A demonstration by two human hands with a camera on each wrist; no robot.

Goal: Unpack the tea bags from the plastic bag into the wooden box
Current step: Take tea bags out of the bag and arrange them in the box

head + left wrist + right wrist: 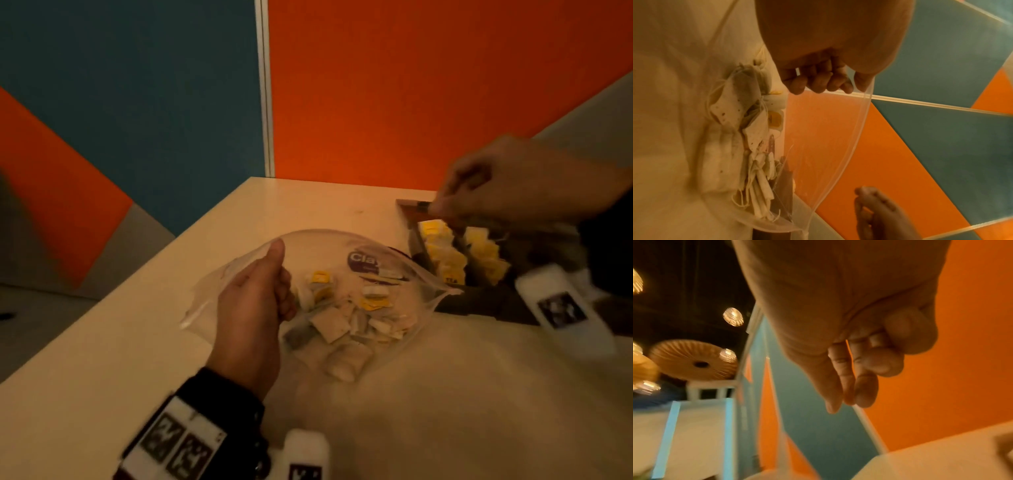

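Observation:
A clear plastic zip bag (342,245) lies on the table with its mouth held open. My left hand (281,274) grips the bag's near rim (849,146) between thumb and curled fingers (818,82). Several loose tea bags (342,318) with yellow tags sit inside it, also seen in the left wrist view (740,105). To the right stands the dark wooden box (479,301), its compartments holding rows of yellow-tagged tea bags (445,250). My right hand (442,202) hovers blurred over the box's far corner, fingers (869,369) loosely curled with nothing visible in them.
The white table (445,394) ends at an edge on the left (102,308). Orange (411,102) and blue (137,85) partition walls close the far corner just behind the box.

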